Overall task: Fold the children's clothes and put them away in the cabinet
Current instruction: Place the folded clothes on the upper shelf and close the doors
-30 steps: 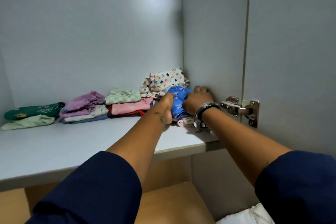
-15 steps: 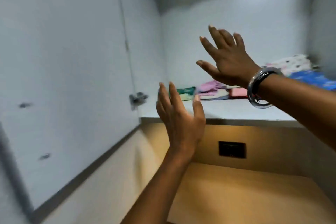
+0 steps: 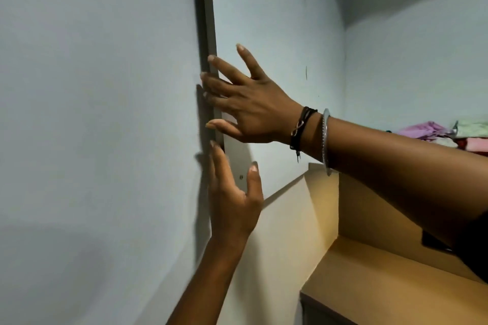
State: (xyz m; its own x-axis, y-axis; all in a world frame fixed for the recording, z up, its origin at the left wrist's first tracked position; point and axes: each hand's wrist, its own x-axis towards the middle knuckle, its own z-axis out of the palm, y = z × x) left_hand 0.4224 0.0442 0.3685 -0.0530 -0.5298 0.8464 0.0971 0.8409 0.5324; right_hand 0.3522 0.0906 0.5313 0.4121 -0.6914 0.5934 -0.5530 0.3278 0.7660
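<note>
The pale cabinet door [image 3: 277, 34] stands open, its inner face towards me and its free edge running down the middle of the view. My right hand [image 3: 250, 105], with bracelets on the wrist, has its fingers spread and their tips on that edge. Just below, my left hand [image 3: 232, 200] reaches up, its fingertips at the same edge and its thumb held apart. Neither hand holds any clothing. At the far right, folded children's clothes lie on the cabinet shelf: a lilac-pink pile [image 3: 427, 130] and a pale green piece [image 3: 472, 128] over pink ones. My right forearm hides most of the shelf.
A flat pale surface [image 3: 92, 113] fills the view left of the door edge, close behind it. Below the shelf is a wooden compartment [image 3: 369, 285] with a light board floor. The grey back wall of the cabinet [image 3: 422, 47] rises at the right.
Both hands let go of the blue garment on the shelf, pulled out of the cabinet and swung left to the door's edge. My view has turned left with them.
</note>
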